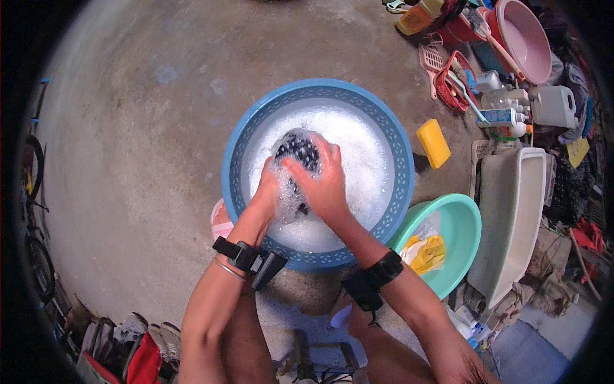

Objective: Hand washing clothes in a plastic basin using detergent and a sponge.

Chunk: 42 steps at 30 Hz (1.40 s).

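A dark cloth with white dots (298, 150), wrapped in suds, is bunched between my two hands over a blue plastic basin (404, 158). My left hand (268, 185) presses on its left side, the fingers mostly hidden by foam and cloth. From the right, my right hand (326, 177) grips it with the thumb across the front. White soap foam (362, 153) covers the water in the basin. Both wrists carry black strapped devices.
Right of the basin lies a yellow soap bar (433, 143). A green basin (472, 230) holds yellow and white cloth (427, 253). Beyond stand a long white tub (508, 225), bottles (501, 117) and a pink basin (525, 43). Shoes (132, 329) sit at lower left, bicycles (36, 216) at far left.
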Tool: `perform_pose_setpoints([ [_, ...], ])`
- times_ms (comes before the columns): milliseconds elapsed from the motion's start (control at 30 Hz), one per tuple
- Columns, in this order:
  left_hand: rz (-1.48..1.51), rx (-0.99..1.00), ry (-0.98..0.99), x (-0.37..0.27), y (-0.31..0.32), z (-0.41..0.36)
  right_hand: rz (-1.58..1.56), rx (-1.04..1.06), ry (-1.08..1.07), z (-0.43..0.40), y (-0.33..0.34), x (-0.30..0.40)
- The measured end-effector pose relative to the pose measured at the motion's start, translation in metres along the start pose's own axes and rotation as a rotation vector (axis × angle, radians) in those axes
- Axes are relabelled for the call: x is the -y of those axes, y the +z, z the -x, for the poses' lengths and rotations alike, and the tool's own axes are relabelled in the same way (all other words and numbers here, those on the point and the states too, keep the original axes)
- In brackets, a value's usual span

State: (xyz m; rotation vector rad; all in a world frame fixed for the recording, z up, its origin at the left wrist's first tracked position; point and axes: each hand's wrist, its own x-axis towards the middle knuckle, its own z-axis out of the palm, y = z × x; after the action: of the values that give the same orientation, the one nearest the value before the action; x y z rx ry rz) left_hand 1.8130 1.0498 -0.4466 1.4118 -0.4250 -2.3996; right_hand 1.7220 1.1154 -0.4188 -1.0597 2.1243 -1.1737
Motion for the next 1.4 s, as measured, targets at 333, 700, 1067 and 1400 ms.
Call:
perform_pose_setpoints([
  [333,-1.005,-0.028,0.308,-0.021,0.014,-0.001,0.045,0.303,0.363,-0.083,-0.031,-0.054],
  [700,-2.005,-0.065,0.828,0.011,-0.013,-0.011,0.7,0.41,-0.124,-0.012,-0.017,-0.071],
  [1067,-1.752,0.188,0.306,0.02,-0.022,-0.017,-0.216,0.467,-0.015,-0.005,-0.053,-0.095],
  [1400,-0.898,-0.224,0.614,0.005,-0.03,-0.023,-0.42,0.121,0.627,-0.048,-0.054,-0.067],
])
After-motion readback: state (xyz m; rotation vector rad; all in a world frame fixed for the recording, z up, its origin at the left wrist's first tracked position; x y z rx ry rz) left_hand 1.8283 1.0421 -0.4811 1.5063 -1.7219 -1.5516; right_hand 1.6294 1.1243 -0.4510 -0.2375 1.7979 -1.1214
